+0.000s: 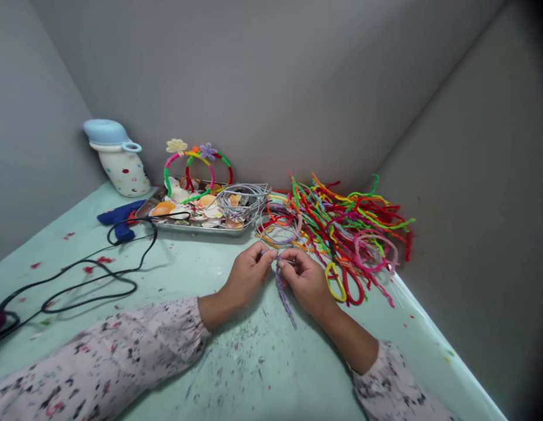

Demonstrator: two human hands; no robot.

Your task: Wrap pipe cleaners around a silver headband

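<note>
My left hand [248,272] and my right hand [307,279] meet at the fingertips over the table, both closed in a pinch. Between them is a fuzzy purple pipe cleaner [284,295], its loose end hanging down toward me. Just beyond my fingertips is a thin wire ring [278,241], with purple, pink and red fuzzy sections near it. Whether my fingers also grip that ring is hidden. To the right of my right hand lie scissors with one yellow and one red handle loop [336,282], their blades under the pile.
A heap of coloured pipe cleaners [346,216] spreads at the back right. Behind my left hand, a metal tray [201,230] holds shells, a coil of silver wire [243,202] and two flower-topped hoops [188,153]. A blue glue gun [122,215], black cord [133,269] and bottle [122,166] stand left.
</note>
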